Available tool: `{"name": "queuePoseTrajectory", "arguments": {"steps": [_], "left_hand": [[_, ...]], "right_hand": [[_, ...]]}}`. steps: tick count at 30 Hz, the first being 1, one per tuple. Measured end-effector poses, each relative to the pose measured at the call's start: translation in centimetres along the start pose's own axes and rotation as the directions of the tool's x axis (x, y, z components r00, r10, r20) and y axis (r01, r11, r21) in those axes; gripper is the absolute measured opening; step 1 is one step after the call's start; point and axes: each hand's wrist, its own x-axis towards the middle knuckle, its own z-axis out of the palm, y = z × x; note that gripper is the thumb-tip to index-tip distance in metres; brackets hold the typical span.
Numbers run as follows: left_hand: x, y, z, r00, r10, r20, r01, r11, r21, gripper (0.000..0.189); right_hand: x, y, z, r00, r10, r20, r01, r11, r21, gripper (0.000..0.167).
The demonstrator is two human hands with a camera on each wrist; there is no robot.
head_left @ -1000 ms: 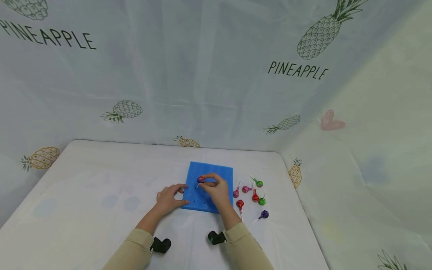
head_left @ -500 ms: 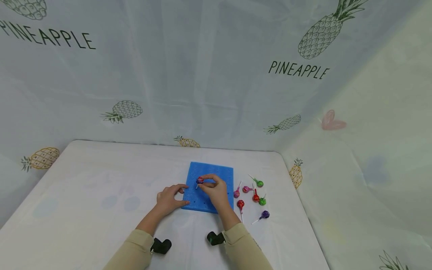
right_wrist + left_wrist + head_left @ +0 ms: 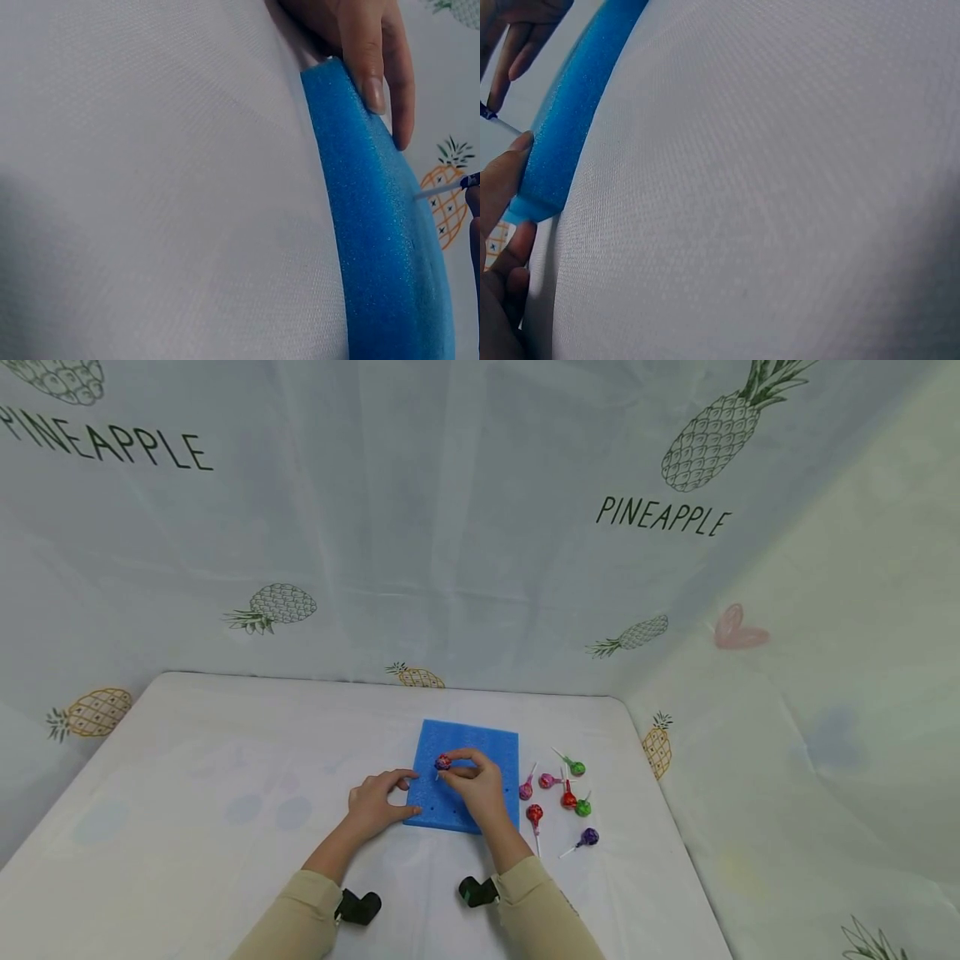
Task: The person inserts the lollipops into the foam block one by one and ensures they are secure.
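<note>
My right hand (image 3: 482,785) pinches a lollipop (image 3: 442,762) in a red and purple wrapper between thumb and fingertips, over the left half of a blue foam board (image 3: 480,739). Its white stick (image 3: 439,190) points down and meets the foam's top in the right wrist view. My left hand (image 3: 371,803) rests at the board's left edge, thumb (image 3: 372,96) on the top near the front corner and other fingers along the left side. Small dark holes show in the foam near its front edge. Much of the right hand lies outside the right wrist view.
Right of the board several wrapped lollipops lie loose on the white table: a purple one (image 3: 588,837), a red one (image 3: 534,812), a green one (image 3: 576,768) and a pink one (image 3: 547,781) among them. A pineapple-print curtain (image 3: 450,527) hangs behind the table.
The lollipop and my right hand have shifted slightly left and down, and less of the white stick shows below the wrapper. My left hand stays in place on the board.
</note>
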Motion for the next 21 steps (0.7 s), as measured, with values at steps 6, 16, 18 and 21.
{"name": "queuePoseTrajectory", "arguments": {"steps": [6, 16, 18, 21], "left_hand": [[0.0, -0.1, 0.1, 1.0, 0.004, -0.006, -0.004, 1.0, 0.001, 0.057], [-0.1, 0.1, 0.0, 1.0, 0.013, -0.01, -0.013, 1.0, 0.004, 0.056], [-0.2, 0.2, -0.1, 1.0, 0.013, -0.006, -0.013, 1.0, 0.005, 0.056], [-0.1, 0.1, -0.1, 1.0, 0.01, 0.001, -0.01, 1.0, 0.007, 0.056]], "right_hand": [[0.1, 0.2, 0.0, 0.999, 0.032, 0.003, -0.032, 0.999, 0.007, 0.025], [-1.1, -2.7, 0.0, 0.999, -0.02, 0.028, 0.021, 1.0, -0.012, 0.022], [-1.3, -2.8, 0.0, 0.999, -0.035, 0.029, 0.035, 0.999, -0.011, 0.021], [-1.4, -2.7, 0.1, 0.999, -0.034, 0.037, 0.035, 0.999, -0.014, 0.021]]}}
